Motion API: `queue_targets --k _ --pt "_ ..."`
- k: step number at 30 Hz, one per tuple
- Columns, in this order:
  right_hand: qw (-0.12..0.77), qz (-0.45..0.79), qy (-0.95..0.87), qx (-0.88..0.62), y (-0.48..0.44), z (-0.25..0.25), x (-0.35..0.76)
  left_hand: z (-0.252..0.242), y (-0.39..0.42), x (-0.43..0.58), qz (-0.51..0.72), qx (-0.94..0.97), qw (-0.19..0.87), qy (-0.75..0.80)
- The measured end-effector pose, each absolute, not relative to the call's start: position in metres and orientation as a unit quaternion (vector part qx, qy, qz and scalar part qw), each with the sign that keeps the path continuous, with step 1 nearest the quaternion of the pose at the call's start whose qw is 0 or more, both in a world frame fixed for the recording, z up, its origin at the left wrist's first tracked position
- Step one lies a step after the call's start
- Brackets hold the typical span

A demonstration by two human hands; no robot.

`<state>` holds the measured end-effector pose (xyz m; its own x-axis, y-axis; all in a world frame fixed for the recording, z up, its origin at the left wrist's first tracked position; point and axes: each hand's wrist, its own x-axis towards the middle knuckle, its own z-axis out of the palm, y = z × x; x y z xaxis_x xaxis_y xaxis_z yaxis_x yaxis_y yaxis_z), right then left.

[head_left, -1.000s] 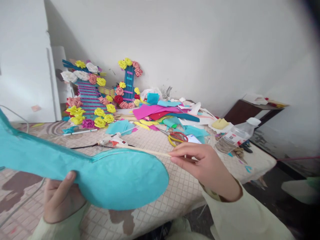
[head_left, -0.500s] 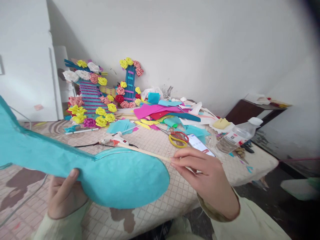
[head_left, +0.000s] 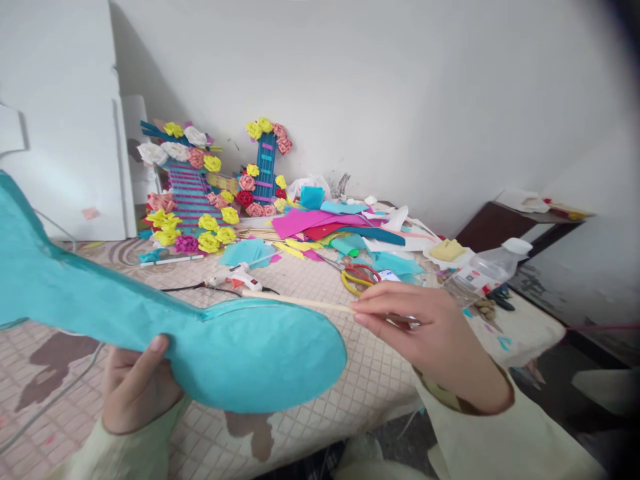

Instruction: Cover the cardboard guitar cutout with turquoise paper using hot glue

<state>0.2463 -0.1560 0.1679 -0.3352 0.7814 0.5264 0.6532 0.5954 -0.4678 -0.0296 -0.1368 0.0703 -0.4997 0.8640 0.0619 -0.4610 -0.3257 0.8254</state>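
A long turquoise paper-covered shape [head_left: 260, 357], rounded at its right end, is held up over the table. My left hand [head_left: 143, 380] grips its lower edge, thumb on the front and fingers behind. Between the thumb and fingertips of my right hand [head_left: 415, 327] is a thin pale wooden stick [head_left: 300, 301]. It reaches leftward along the shape's upper edge; whether it touches the edge I cannot tell. Behind the shape lies a white hot glue gun [head_left: 235, 275]. Red-and-yellow-handled scissors [head_left: 357, 277] and a phone [head_left: 387, 275], partly covered by my right hand, lie just beyond.
Flower-trimmed paper decorations [head_left: 187, 193] lean at the back left, near a white board [head_left: 60, 133]. Coloured paper sheets [head_left: 320, 223] are heaped at the back. A plastic bottle [head_left: 487, 270] stands tilted on the right. A cable [head_left: 55, 400] crosses the patterned tablecloth [head_left: 300, 433].
My right hand has shifted slightly right with the stick and now covers most of the phone. The whole view has moved a little; the left hand's grip is the same.
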Motion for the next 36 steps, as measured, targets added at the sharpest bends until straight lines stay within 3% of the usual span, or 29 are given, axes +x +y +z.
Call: queue_targets --k 19,36 --pt "0.317 0.101 -0.821 -0.464 -0.151 0.185 0.246 0.073 -0.135 -0.026 0.773 0.268 0.422 0.391" --pt "0.354 -0.068 -0.863 -0.353 -0.162 0.182 0.246 0.069 -0.133 -0.028 0.773 0.289 0.415 0.383"
